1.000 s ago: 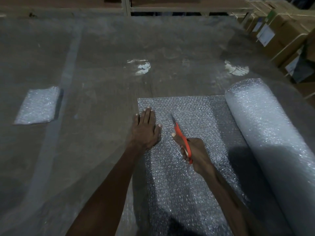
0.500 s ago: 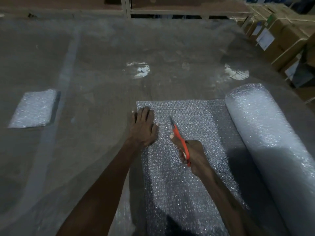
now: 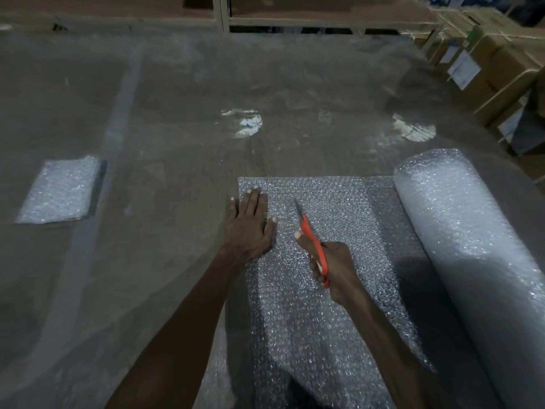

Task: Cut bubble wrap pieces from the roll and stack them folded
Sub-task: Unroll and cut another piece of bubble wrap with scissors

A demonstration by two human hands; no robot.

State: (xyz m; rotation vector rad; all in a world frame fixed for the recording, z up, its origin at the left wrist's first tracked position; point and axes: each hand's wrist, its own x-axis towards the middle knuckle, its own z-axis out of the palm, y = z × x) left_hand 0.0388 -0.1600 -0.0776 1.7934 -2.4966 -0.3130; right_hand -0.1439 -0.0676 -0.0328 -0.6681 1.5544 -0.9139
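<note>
Centrally, unrolled bubble wrap sheet lying flat on the floor, joined at right of frame to the bubble wrap roll. Left hand flat on the sheet's left edge, fingers straight and pressing. Right hand clenched round orange-handled scissors, blades pointing toward the sheet's far edge. Folded bubble wrap piece at left of frame, well apart. Cardboard boxes at upper right
</note>
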